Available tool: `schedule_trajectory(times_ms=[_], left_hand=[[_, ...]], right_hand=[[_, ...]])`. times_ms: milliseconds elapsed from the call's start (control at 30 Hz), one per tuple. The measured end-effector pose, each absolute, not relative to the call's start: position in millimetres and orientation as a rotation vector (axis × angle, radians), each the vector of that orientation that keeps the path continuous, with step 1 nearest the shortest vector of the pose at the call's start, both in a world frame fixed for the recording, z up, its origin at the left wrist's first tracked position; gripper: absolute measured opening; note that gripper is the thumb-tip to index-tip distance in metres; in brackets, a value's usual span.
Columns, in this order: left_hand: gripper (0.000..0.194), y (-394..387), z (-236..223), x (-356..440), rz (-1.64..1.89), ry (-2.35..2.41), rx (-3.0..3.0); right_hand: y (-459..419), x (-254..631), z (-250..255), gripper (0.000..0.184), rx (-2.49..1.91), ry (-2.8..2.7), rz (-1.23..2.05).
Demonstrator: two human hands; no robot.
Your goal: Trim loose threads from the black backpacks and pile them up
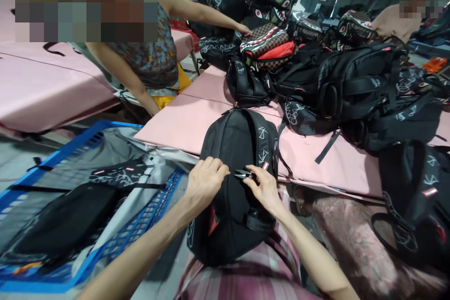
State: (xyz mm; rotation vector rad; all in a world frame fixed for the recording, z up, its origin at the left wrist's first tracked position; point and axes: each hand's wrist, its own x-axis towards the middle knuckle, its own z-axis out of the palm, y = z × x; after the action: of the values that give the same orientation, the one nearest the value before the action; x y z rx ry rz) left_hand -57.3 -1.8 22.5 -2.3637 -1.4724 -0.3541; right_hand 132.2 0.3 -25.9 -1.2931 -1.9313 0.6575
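Between lap (242,286) and pink surface (183,119), one black backpack (234,143)

Its long axis runs away from the lap, and its far end is over the surface. The right hand (263,187) has small snips (242,175) in its grip; the blades point left, across this axis, toward the near but separate left hand (206,180). There the fingers bend at the backpack; whether this grip pinches something, I cannot tell.

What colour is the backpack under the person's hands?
The backpack is mainly black, with white line drawings on a strap; head view.
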Motion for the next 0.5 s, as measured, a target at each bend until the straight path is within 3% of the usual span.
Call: schedule_trajectory(times_ms=[133,333,500], left_hand=[[0.023,-1.2,20.7,-60.7,-0.361,-1.492,-2.364],[0.027,5.3,13.8,-54.3,-0.479,-1.605,-2.419],[0.029,11.6,20.2,-58.0,-0.581,-1.750,-2.564]], right_hand=[[5.9,126.9,-22.1,0.018,-1.281,-1.998,0.553],[13.6,119.2,-21.7,0.018,-1.183,-2.128,0.356],[14.9,121.4,-22.5,0.016,-1.194,-2.091,0.461]])
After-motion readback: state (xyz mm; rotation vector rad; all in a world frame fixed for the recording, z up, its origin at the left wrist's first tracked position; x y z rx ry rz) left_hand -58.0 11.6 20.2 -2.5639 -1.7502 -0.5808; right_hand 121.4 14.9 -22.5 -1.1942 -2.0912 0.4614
